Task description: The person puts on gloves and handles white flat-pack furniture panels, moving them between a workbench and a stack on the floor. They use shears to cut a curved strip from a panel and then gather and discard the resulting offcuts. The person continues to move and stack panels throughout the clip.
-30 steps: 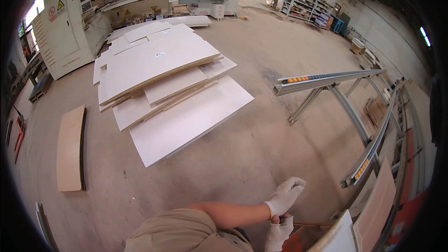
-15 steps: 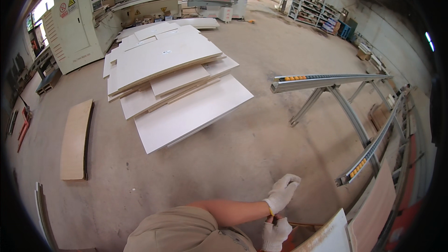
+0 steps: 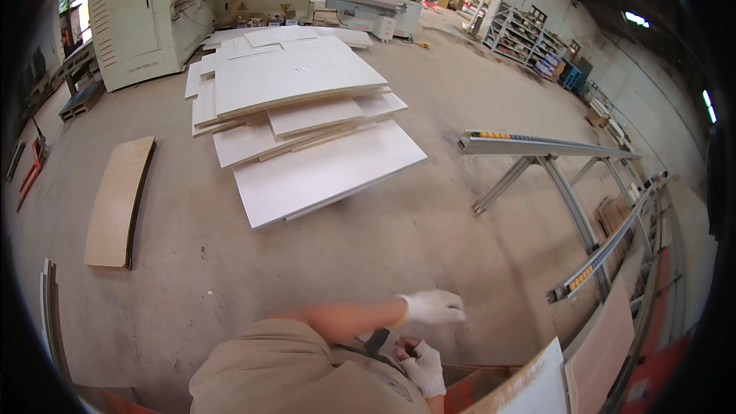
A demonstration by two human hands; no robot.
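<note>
Gloved hands: left (image 3: 433, 307) blurred, right (image 3: 420, 364) half hidden; grip cannot be told.

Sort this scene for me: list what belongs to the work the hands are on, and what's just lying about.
In hand:
- left hand, gloved, motion-blurred
- right hand, gloved, by a dark item too unclear to name
- white panel, nearest the hands

Lying about:
- stack of white boards
- curved wooden board
- roller rail
- cream cabinet
- shelving
</note>
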